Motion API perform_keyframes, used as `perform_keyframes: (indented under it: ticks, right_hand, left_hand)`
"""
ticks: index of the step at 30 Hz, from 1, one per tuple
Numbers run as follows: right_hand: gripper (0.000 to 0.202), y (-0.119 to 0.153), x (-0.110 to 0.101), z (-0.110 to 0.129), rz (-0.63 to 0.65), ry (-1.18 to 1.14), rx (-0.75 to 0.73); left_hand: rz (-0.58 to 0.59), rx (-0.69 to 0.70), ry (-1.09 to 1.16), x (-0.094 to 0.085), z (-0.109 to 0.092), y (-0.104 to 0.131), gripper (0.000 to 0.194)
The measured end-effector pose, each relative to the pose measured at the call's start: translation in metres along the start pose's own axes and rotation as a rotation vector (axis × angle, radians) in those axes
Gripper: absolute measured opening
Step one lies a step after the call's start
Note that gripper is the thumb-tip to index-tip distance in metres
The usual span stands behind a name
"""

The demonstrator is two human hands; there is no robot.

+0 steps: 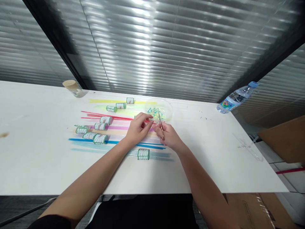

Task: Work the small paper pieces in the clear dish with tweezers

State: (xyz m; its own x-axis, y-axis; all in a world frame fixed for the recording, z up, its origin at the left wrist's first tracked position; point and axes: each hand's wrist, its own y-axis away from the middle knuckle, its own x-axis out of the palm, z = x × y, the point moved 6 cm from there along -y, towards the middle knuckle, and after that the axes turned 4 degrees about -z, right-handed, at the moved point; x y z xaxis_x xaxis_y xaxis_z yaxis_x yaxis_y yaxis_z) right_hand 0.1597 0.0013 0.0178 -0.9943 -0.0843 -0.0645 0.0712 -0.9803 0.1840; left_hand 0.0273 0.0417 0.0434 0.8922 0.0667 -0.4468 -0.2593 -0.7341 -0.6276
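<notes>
Small scissors [162, 129] are in my right hand [168, 135], their blades pointing away from me over the near part of a clear round dish [169, 109]. Small blue, green and yellow bits [154, 111] lie in that dish. My left hand [139, 127] is beside the scissors, its thumb and fingertips close together; what they pinch is too small to make out. Beneath and to the left of the hands, thin sticks are spread in rows by colour: yellow [107, 101], red [114, 117] and blue [114, 142]. Several patterned paper-wrapped rolls [100, 139] sit on the rows.
A wooden-lidded jar [75, 89] stands at the back left of the white table [38, 143]. At the back right is a water bottle [234, 98] with a blue cap. A clear plastic piece [249, 149] lies near the right edge. Blinds [147, 47] rise behind.
</notes>
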Motion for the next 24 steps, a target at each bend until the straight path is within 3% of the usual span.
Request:
perform_keyframes:
  ticks: [7, 17, 24]
  right_hand:
    - [0.046, 0.001, -0.003, 0.001, -0.024, 0.007, 0.013]
    - [0.043, 0.000, -0.011, 0.001, -0.093, 0.068, -0.019]
    - [0.043, 0.001, -0.014, 0.001, -0.117, 0.112, -0.037]
  left_hand:
    - [0.013, -0.026, -0.007, 0.000, 0.002, 0.000, 0.017]
    - [0.124, -0.146, -0.051, 0.006, 0.012, 0.002, 0.031]
    - [0.111, -0.137, -0.048, 0.005, 0.012, 0.001, 0.025]
